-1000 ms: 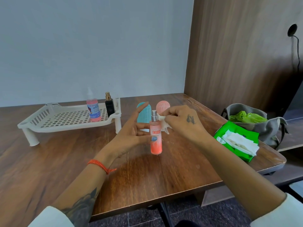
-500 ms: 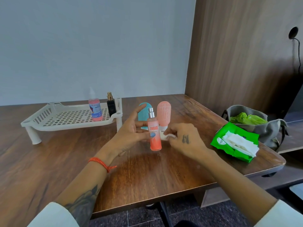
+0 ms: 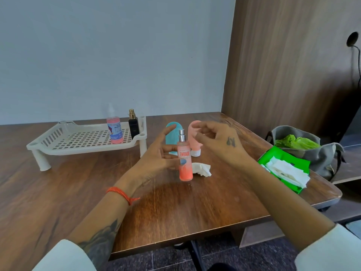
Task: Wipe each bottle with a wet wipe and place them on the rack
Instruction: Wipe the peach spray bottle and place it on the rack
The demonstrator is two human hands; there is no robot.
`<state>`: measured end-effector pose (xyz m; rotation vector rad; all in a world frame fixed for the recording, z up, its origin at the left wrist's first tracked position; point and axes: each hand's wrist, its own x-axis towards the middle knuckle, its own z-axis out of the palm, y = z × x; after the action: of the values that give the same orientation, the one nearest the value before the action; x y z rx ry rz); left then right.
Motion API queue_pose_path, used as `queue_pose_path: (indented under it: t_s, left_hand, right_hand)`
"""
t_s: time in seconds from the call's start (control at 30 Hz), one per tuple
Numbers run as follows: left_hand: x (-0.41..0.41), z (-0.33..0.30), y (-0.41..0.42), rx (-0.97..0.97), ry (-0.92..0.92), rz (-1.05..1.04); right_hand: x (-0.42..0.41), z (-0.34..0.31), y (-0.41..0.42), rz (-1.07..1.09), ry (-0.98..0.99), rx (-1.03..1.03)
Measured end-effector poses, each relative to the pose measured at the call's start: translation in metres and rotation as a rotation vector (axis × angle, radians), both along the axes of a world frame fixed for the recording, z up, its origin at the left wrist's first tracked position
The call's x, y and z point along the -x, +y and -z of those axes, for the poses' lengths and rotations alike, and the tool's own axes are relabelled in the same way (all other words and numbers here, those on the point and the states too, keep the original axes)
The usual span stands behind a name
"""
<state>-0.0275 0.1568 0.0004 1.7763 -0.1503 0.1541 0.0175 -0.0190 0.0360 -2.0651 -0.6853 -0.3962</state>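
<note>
- The wooden tabletop (image 3: 175, 208) carries everything, with a pale wall behind it and a wood panel to the right.
- A white slotted rack (image 3: 82, 141) stands on short legs at the far left. On its right end a pink spray bottle (image 3: 115, 130) and a small black bottle (image 3: 133, 127) stand upright, side by side.
- A grey bag (image 3: 316, 155) with green plastic inside sits at the right edge, just behind a green wipe pack (image 3: 273, 157) that lies open with white wipes spilling out.
- The left hand (image 3: 156, 159) is clamped on the peach bottle (image 3: 185, 165) by thumb and fingertips; the bottle stands upright at mid-table, its silver sprayer bare.
- The right hand (image 3: 218, 141) hovers above the table, fingers loosely curled and apart, gripping nothing.
- A teal bottle (image 3: 172, 130) and a pink bottle (image 3: 194, 141) stand cap-down just behind the peach one.
- A crumpled white wipe (image 3: 202, 169) lies on the table, just right of the peach bottle.
</note>
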Motion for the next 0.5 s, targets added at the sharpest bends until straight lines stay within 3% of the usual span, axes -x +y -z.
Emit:
queue_pose_path:
  t_s: [0.1, 0.5]
  left_hand:
    - [0.002, -0.001, 0.0, 0.002, -0.006, 0.026]
    - [0.012, -0.016, 0.015, -0.032, -0.046, 0.07]
  right_hand:
    - [0.001, -0.017, 0.008, -0.163, 0.105, 0.08]
    - [-0.004, -0.05, 0.027, -0.322, 0.141, 0.101]
